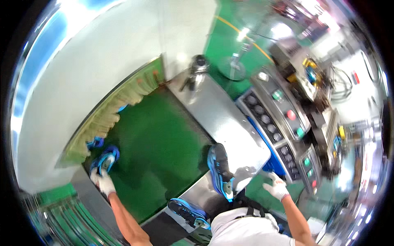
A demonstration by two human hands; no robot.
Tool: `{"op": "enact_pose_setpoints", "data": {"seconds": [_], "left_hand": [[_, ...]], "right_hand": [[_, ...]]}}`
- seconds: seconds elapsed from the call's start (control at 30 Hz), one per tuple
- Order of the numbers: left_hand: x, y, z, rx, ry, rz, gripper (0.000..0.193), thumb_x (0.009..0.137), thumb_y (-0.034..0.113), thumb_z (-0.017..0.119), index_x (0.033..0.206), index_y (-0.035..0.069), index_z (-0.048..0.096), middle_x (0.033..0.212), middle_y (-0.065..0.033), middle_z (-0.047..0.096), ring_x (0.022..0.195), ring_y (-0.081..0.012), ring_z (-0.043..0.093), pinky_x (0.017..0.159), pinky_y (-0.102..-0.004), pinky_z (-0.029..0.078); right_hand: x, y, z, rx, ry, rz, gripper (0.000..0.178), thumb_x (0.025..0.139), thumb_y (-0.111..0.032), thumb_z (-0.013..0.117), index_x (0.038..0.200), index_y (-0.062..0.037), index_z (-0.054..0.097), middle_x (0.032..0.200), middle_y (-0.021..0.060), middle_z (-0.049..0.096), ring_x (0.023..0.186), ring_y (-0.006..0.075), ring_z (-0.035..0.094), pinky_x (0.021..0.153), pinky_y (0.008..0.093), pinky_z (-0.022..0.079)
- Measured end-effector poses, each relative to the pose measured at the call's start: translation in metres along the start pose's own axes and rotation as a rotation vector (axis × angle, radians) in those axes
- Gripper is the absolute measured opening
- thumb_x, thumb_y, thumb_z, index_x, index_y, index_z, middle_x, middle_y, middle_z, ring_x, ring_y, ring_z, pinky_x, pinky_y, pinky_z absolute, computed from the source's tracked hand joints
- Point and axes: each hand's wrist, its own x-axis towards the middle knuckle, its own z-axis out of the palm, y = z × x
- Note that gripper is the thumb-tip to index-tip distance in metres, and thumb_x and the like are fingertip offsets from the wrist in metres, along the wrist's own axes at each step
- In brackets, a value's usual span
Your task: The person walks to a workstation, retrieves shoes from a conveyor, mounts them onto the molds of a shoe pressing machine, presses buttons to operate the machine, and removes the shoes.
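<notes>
My left hand (103,182), in a white glove, is closed on the end of a blue sneaker (109,159) at the left edge of the green conveyor surface (156,135). Off to the right, my right hand (276,186), also gloved, is held beside the machine with fingers apart and nothing in it. A black and blue sneaker (219,166) lies on the steel ledge (230,127) between my hands. Nearer my body, another such sneaker (188,211) rests on the front ledge. A further blue shoe (96,142) shows partly at the strip curtain.
A yellowish strip curtain (111,112) hangs from a white housing (111,53) behind the green surface. A metal flask (199,67) stands on the ledge. At right is a machine with a control panel (283,110) of coloured buttons and dials. Green slatted rollers (69,217) lie lower left.
</notes>
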Motion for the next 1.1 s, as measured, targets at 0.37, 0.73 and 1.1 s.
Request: {"op": "enact_pose_setpoints", "data": {"seconds": [0.37,0.73,1.1], "left_hand": [[-0.232,0.447,-0.142,-0.81,-0.613,0.658,0.026,0.079,-0.003,0.071,0.104,-0.002,0.063,0.103,-0.0149,0.055,0.099,-0.0322,0.059,0.092,-0.0419,0.049],[-0.464,0.782,-0.261,-1.264,-1.008,1.543,0.059,0.083,-0.006,0.071,0.138,0.002,0.051,0.128,-0.0167,0.055,0.1,-0.0241,0.065,0.088,-0.0344,0.055],[-0.718,0.935,-0.234,-1.04,-1.508,1.466,0.027,0.095,0.011,0.068,0.121,0.003,0.066,0.109,-0.0129,0.069,0.099,-0.023,0.069,0.087,-0.0351,0.056]], "right_hand": [[-0.027,-0.108,-0.082,0.124,0.66,-0.874,0.044,0.077,-0.022,0.067,0.11,0.005,0.055,0.101,0.0222,0.057,0.101,0.0403,0.057,0.091,0.047,0.048],[-0.098,0.239,-0.115,1.321,0.514,-0.066,0.06,0.078,-0.042,0.083,0.118,-0.0011,0.066,0.091,0.0126,0.067,0.075,0.019,0.06,0.066,0.0325,0.045],[-0.239,0.43,-0.054,2.226,1.439,0.694,0.038,0.073,-0.002,0.073,0.11,0.0069,0.067,0.101,0.0132,0.071,0.085,0.0274,0.072,0.073,0.0415,0.061]]}}
